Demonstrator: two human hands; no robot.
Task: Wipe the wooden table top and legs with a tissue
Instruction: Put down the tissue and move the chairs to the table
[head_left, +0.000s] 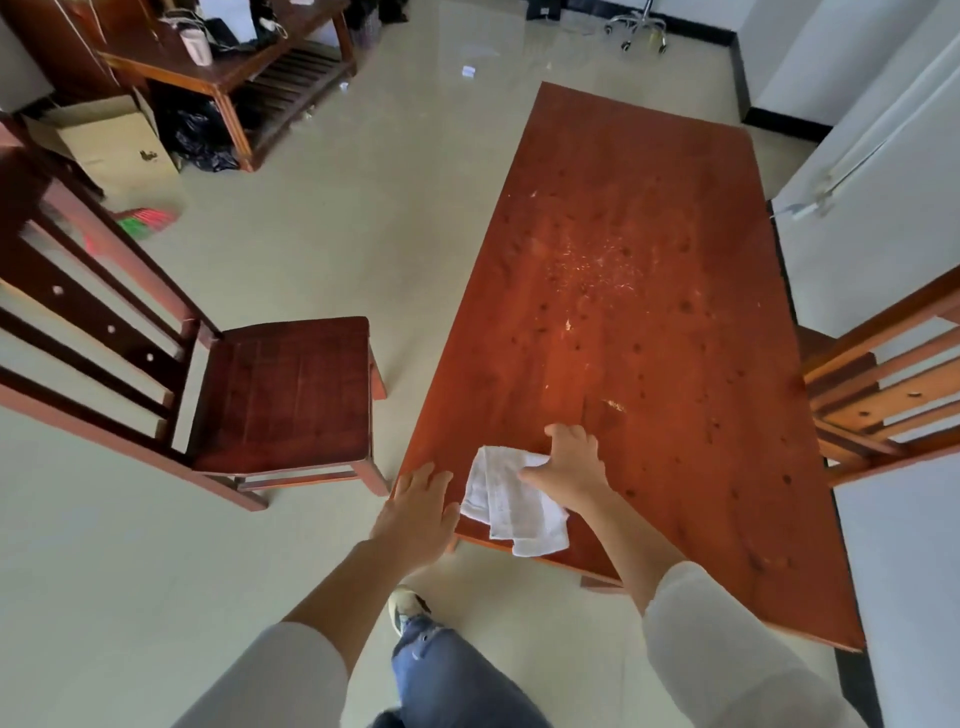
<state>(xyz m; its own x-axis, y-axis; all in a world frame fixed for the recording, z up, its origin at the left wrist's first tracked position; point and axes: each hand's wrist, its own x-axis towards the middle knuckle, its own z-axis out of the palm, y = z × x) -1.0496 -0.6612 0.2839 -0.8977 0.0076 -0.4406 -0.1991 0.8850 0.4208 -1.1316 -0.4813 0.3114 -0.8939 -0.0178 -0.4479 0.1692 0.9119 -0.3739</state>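
I see the pale tiled floor (322, 270) filling most of the view; on it, to the right, stands the long reddish wooden table (639, 291), running from near to far, its top marked with dark spots and a scatter of pale crumbs (597, 265) about the middle; a dark wooden chair (280, 395) stands on the left, just beside the table's near left corner, and a lighter chair (883, 384) sits against the table's right edge; far left I make out a cluttered side table (228, 67) with a cardboard box (114, 140) nearer to it. My right hand (569, 465) lies spread, fingers splayed, palm pressing down on the white tissue (511, 504), not curled around it; the tissue lies crumpled and folded on the table top at the near left corner, one end just overhanging the near edge; my left hand (415, 512) is open and flat, fingers resting on that corner's edge, just beside the tissue.
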